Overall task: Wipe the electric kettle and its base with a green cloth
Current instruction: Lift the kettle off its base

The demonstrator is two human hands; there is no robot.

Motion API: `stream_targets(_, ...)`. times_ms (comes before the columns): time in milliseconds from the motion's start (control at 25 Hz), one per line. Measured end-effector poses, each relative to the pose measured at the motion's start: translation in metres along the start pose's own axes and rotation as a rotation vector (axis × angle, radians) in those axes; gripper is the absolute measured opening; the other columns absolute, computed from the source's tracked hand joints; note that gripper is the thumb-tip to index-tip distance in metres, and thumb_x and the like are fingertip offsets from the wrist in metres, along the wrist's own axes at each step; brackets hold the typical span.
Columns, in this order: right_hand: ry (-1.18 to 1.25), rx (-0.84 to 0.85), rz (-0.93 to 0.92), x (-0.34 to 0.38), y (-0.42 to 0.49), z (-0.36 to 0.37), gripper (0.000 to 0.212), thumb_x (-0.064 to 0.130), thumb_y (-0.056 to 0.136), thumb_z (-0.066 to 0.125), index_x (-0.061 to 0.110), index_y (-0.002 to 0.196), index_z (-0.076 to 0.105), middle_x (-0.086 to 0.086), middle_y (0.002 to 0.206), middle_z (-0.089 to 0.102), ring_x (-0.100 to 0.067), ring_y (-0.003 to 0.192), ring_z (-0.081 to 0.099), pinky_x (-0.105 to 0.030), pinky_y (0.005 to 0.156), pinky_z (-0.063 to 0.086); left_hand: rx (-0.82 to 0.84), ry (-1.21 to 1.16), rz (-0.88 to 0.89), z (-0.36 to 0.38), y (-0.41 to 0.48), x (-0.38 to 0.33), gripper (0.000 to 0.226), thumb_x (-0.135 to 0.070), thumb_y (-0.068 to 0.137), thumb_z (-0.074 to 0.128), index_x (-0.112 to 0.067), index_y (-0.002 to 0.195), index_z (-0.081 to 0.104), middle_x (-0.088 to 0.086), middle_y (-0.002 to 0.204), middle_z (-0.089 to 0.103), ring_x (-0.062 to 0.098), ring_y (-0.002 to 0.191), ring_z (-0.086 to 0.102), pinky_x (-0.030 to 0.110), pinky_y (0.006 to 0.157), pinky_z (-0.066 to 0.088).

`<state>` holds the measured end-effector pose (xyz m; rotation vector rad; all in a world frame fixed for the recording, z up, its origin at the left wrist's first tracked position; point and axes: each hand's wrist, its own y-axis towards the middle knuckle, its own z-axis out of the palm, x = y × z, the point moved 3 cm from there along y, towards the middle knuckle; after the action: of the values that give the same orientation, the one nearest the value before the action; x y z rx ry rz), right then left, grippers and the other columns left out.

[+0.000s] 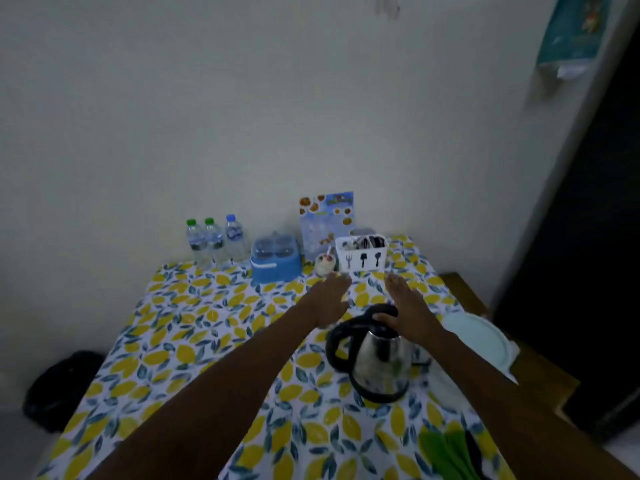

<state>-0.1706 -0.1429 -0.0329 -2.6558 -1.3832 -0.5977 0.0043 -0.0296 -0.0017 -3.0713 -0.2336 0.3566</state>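
Both hands out over the surface (180, 323), palms down, fingers spread, holding nothing. My left hand (329, 299) hovers w/ fingers flat, just left of the kettle's (379, 362) top. My right hand (407, 306) is extended over the kettle; thumb appears to touch the black lid, but no closed grip on it.

Kettle stands upright on its base (375, 396), directly below and nearer me than my right grip, handle toward my left grip. Green cloth (446, 452) lies well behind my right grip, near my forearm's edge, untouched. Wiping not yet begun, in my judgement.

Risks:
1. Right forearm passes close over kettle; pulling back for the cloth could knock it off the base.
2. Cutlery caddy (362, 254) and 1 small cup (325, 263) sit just beyond both fingertips; overreach tips them.
3. Dim, blurred view; contact hard to confirm.
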Motion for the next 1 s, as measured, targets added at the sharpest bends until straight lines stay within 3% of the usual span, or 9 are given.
stream_targets(120, 0.017, 0.130, 0.110, -0.018, -0.021, 0.035, 0.115, 0.076, 0.074, 0.051, 0.013, 0.154, -0.003, -0.004, 0.163, -0.007, -0.023, 0.150, -0.006, -0.047, 0.120, 0.008, 0.178, -0.132, -0.060, 0.050, -0.011, -0.002, 0.071, -0.039, 0.098, 0.048, -0.015, 0.153, 0.009, 0.008, 0.162, 0.008, 0.027, 0.149, 0.005, 0.044, 0.120, 0.016)
stream_targets(200, 0.042, 0.076, 0.165, -0.026, -0.031, 0.055, 0.120, 0.073, 0.069, 0.061, 0.011, 0.154, 0.002, -0.005, 0.163, 0.000, -0.026, 0.150, 0.001, -0.049, 0.119, 0.014, 0.148, -0.231, -0.101, 0.076, -0.017, -0.003, 0.073, -0.045, 0.095, 0.051, -0.019, 0.152, 0.013, 0.009, 0.160, 0.021, 0.028, 0.145, 0.024, 0.044, 0.115, 0.029)
stream_targets(280, 0.094, -0.008, 0.189, -0.028, -0.031, 0.065, 0.116, 0.055, 0.070, 0.077, 0.010, 0.154, 0.011, -0.008, 0.162, 0.011, -0.028, 0.149, 0.011, -0.051, 0.116, 0.023, 0.051, -0.308, -0.156, 0.090, -0.015, -0.002, 0.067, -0.041, 0.096, 0.051, -0.020, 0.151, 0.019, 0.013, 0.149, 0.038, 0.032, 0.131, 0.044, 0.043, 0.104, 0.042)
stream_targets(400, 0.090, -0.078, 0.208, -0.027, -0.029, 0.064, 0.110, 0.049, 0.065, 0.083, 0.013, 0.151, 0.024, -0.014, 0.156, 0.026, -0.034, 0.140, 0.032, -0.050, 0.107, 0.038, -0.030, -0.353, -0.193, 0.095, -0.013, -0.002, 0.056, -0.031, 0.097, 0.051, -0.021, 0.147, 0.028, 0.017, 0.132, 0.052, 0.036, 0.114, 0.056, 0.044, 0.091, 0.049)
stream_targets(560, 0.230, -0.122, 0.242, -0.028, -0.036, 0.058, 0.111, 0.048, 0.054, 0.089, 0.016, 0.147, 0.035, -0.011, 0.147, 0.042, -0.030, 0.134, 0.039, -0.046, 0.107, 0.037, -0.104, -0.414, -0.202, 0.095, -0.020, -0.005, 0.047, -0.026, 0.097, 0.051, -0.024, 0.142, 0.036, 0.011, 0.129, 0.056, 0.032, 0.112, 0.057, 0.041, 0.090, 0.048)
stream_targets(800, 0.268, -0.184, 0.140, 0.011, -0.059, 0.053, 0.118, 0.051, 0.048, 0.089, 0.017, 0.146, 0.032, -0.008, 0.139, 0.047, -0.024, 0.129, 0.042, -0.042, 0.106, 0.039, -0.257, -0.445, -0.165, 0.089, -0.075, 0.009, 0.046, -0.029, 0.097, 0.052, -0.021, 0.141, 0.041, 0.008, 0.131, 0.058, 0.026, 0.115, 0.057, 0.032, 0.090, 0.045)
stream_targets(1000, 0.352, -0.069, 0.027, 0.061, -0.081, 0.071, 0.111, 0.043, 0.062, 0.087, 0.012, 0.150, 0.026, -0.010, 0.149, 0.037, -0.025, 0.139, 0.032, -0.042, 0.112, 0.032, -0.273, -0.462, -0.226, 0.090, -0.140, 0.039, 0.046, -0.032, 0.096, 0.052, -0.022, 0.140, 0.043, 0.005, 0.132, 0.058, 0.022, 0.115, 0.056, 0.030, 0.091, 0.044)
